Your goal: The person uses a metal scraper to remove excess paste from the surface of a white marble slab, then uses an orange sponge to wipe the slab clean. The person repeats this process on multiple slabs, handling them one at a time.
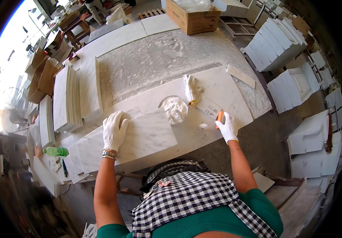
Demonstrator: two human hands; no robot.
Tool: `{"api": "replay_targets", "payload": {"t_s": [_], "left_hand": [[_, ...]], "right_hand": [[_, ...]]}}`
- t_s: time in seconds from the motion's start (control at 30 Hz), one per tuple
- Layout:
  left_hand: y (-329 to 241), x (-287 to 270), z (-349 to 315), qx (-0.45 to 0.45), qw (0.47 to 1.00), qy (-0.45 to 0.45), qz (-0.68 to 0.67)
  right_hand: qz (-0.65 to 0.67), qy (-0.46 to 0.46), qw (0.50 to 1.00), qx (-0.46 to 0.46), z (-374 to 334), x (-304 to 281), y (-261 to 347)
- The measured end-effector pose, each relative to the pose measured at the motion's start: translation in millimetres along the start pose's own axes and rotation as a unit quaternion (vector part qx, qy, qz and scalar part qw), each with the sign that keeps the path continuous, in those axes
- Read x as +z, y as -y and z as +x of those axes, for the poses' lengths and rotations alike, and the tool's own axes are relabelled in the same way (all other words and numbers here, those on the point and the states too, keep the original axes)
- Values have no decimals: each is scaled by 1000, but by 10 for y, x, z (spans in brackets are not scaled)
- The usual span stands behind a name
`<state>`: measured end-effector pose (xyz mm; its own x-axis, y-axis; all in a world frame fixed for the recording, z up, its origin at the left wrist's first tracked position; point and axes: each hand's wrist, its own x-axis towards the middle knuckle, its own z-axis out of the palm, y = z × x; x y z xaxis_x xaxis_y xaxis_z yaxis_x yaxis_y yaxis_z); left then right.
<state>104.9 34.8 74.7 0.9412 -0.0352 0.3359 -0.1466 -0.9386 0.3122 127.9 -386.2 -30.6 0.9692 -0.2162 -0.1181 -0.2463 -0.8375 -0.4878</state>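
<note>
My left hand (pixel 115 129), in a white knitted glove, lies with its fingers stretched over the upper left edge of a grey-veined white marble slab (pixel 147 133). My right hand (pixel 228 127), gloved the same way, is closed around a small orange block (pixel 220 116) with a dark face. It is over the right part of the larger marble slab (pixel 226 91), beside a small rectangular tile with dark marks (pixel 210 106). Between my hands stands a round bowl (pixel 175 110) heaped with white paste or powder. A loose white glove (pixel 191 88) lies just beyond it. Near my right hand is a small white blob (pixel 203 126).
Marble panels (pixel 67 99) stand stacked at the left, and a green bottle (pixel 56 151) lies nearby. A narrow stone strip (pixel 241 76) rests at the right. A cardboard box (pixel 193 22) sits at the far edge. Wrapped slab stacks (pixel 274 43) line the right side.
</note>
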Motion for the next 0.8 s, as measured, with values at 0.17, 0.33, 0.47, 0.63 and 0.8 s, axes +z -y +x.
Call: {"api": "replay_targets", "payload": {"t_s": [0.17,0.33,0.47,0.63,0.8], "left_hand": [[133,77,-37,-9,1000,-4,-28],[331,182,-140,-24,1000,-1,-16],[385,227,-140,-28,999,0,-27],[425,312,-162,-34,998,-1,-52],[490,297,-186,-44,999,4,-25]], "right_hand": [[88,-61,994,7,78,-237,58],[368,47,926,-74,87,-524,624],[471,241,846,-72,7,-144,1219],[396,257,873,-123,28,139,1669],[377,265,885,-70,25,-29,1421]]}}
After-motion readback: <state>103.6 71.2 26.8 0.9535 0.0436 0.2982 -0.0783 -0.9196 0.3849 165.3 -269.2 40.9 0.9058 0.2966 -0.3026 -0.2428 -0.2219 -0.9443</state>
